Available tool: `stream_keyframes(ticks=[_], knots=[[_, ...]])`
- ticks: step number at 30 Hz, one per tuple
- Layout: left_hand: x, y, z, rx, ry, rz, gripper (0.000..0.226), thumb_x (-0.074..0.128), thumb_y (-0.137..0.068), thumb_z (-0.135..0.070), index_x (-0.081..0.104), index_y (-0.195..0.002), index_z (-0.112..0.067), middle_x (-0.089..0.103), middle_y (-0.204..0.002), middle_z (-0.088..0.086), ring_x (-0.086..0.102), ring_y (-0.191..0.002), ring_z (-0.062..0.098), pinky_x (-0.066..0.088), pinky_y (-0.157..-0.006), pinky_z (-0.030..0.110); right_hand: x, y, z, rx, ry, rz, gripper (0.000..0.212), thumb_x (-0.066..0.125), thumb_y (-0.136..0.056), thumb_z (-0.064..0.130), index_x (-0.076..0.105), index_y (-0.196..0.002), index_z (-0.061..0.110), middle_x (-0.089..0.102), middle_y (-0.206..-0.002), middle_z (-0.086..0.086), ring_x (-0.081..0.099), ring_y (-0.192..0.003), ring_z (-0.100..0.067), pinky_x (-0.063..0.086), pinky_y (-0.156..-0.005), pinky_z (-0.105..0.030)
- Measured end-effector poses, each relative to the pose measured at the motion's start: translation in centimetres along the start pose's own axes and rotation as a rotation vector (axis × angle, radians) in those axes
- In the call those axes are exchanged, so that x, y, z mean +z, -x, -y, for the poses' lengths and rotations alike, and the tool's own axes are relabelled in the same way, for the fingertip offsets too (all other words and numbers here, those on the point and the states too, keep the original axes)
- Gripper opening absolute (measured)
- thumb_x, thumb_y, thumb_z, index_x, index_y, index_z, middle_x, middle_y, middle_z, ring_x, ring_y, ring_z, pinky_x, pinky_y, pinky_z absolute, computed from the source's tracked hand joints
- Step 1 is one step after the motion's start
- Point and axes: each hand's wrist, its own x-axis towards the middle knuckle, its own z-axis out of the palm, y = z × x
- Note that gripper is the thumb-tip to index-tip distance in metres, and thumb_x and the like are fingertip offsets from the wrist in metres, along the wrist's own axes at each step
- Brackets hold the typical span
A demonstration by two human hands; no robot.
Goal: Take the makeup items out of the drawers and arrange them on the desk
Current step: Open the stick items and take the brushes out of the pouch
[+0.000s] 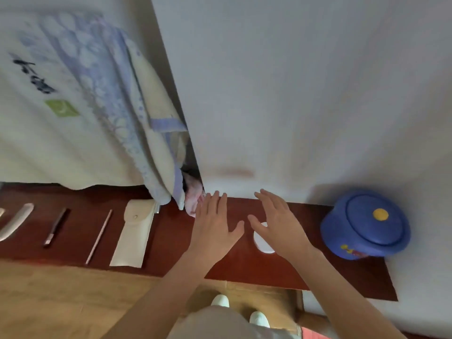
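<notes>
A dark red desk top (171,243) runs across the view. Laid out in a row on its left part are a white curved item (17,222), a dark slim tool (56,227), a thin pink stick (99,237) and a cream snap pouch (134,234). My left hand (215,226) hovers flat over the desk with fingers spread, holding nothing. My right hand (276,225) is spread beside it, above a round white item (263,242) that it partly hides.
A blue lidded pot (367,225) with a yellow knob stands at the desk's right end. Patterned cloth (102,106) hangs at the left, with pink fabric (194,196) beneath it. A white wall rises behind. Wooden floor and my white shoes (220,300) lie below.
</notes>
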Motion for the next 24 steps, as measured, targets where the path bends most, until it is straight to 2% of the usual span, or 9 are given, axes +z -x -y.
stream_keyframes(ticks=[3, 5, 7, 9, 13, 15, 17, 19, 24], knots=[[-1.4, 2.2, 1.1, -0.112, -0.067, -0.079, 0.078, 0.036, -0.085, -0.06, 0.022, -0.147, -0.014, 0.021, -0.155, 0.009, 0.015, -0.144, 0.025, 0.015, -0.115, 0.044, 0.4, -0.5, 2.0, -0.106, 0.016, 0.094, 0.063, 0.042, -0.093, 0.048, 0.023, -0.146, 0.02, 0.02, -0.156, 0.0, 0.014, -0.143, -0.015, 0.013, -0.114, -0.027], [-2.8, 4.0, 1.9, -0.24, -0.078, -0.119, 0.077, 0.041, -0.083, -0.059, 0.028, -0.145, -0.015, 0.03, -0.152, 0.011, 0.026, -0.141, 0.028, 0.022, -0.112, 0.045, 0.7, -0.7, 3.5, -0.208, 0.041, 0.115, 0.065, 0.041, -0.093, 0.049, 0.02, -0.147, 0.021, 0.018, -0.156, 0.0, 0.012, -0.144, -0.016, 0.007, -0.112, -0.024], [-3.9, 5.9, 3.0, -0.342, -0.083, -0.152, 0.077, 0.042, -0.078, -0.056, 0.04, -0.138, -0.008, 0.046, -0.141, 0.016, 0.041, -0.132, 0.033, 0.032, -0.106, 0.047, 1.1, -0.8, 5.0, -0.314, 0.075, 0.122, 0.066, 0.041, -0.091, 0.052, 0.024, -0.146, 0.019, 0.023, -0.155, -0.002, 0.016, -0.144, -0.018, 0.003, -0.108, -0.021], [-4.7, 8.2, 4.2, -0.413, -0.084, -0.189, 0.078, 0.04, -0.075, -0.054, 0.046, -0.133, -0.002, 0.052, -0.134, 0.02, 0.047, -0.126, 0.037, 0.037, -0.102, 0.051, 1.5, -0.7, 6.6, -0.397, 0.091, 0.14, 0.07, 0.035, -0.087, 0.058, 0.032, -0.144, 0.017, 0.032, -0.152, -0.004, 0.024, -0.141, -0.02, 0.009, -0.107, -0.023], [-6.0, 13.4, 5.9, -0.55, -0.092, -0.242, 0.081, 0.036, -0.077, -0.054, 0.04, -0.137, 0.001, 0.046, -0.14, 0.021, 0.039, -0.132, 0.038, 0.032, -0.106, 0.052, 2.7, -0.1, 9.7, -0.557, 0.099, 0.16, 0.081, 0.024, -0.079, 0.064, 0.035, -0.141, 0.014, 0.038, -0.147, -0.008, 0.032, -0.138, -0.026, 0.029, -0.112, -0.038], [-6.5, 16.0, 6.2, -0.62, -0.108, -0.255, 0.085, 0.031, -0.078, -0.057, 0.035, -0.14, 0.0, 0.04, -0.144, 0.02, 0.033, -0.136, 0.036, 0.027, -0.111, 0.049, 3.0, 0.5, 11.3, -0.613, 0.112, 0.166, 0.083, 0.022, -0.078, 0.064, 0.034, -0.142, 0.013, 0.037, -0.148, -0.01, 0.031, -0.138, -0.027, 0.027, -0.111, -0.04], [-7.0, 18.3, 6.3, -0.691, -0.119, -0.28, 0.086, 0.028, -0.08, -0.06, 0.026, -0.145, -0.004, 0.03, -0.151, 0.015, 0.022, -0.142, 0.031, 0.016, -0.115, 0.045, 3.5, 1.3, 12.9, -0.668, 0.13, 0.176, 0.085, 0.021, -0.076, 0.064, 0.034, -0.142, 0.013, 0.036, -0.149, -0.01, 0.031, -0.139, -0.027, 0.023, -0.109, -0.036], [-7.3, 20.5, 6.3, -0.764, -0.109, -0.293, 0.082, 0.035, -0.087, -0.058, 0.014, -0.149, -0.009, 0.017, -0.156, 0.01, 0.008, -0.145, 0.026, 0.004, -0.117, 0.041, 4.1, 2.3, 14.3, -0.725, 0.126, 0.223, 0.086, 0.021, -0.075, 0.065, 0.032, -0.143, 0.014, 0.033, -0.151, -0.01, 0.028, -0.14, -0.027, 0.025, -0.11, -0.037], [-7.9, 24.9, 6.8, -0.904, -0.098, -0.317, 0.081, 0.041, -0.089, -0.054, 0.007, -0.149, -0.01, 0.01, -0.157, 0.008, 0.001, -0.145, 0.024, 0.005, -0.118, 0.042, 5.6, 4.6, 17.5, -0.848, 0.142, 0.28, 0.088, 0.021, -0.076, 0.067, 0.025, -0.147, 0.013, 0.023, -0.154, -0.012, 0.018, -0.143, -0.028, 0.02, -0.113, -0.037]])
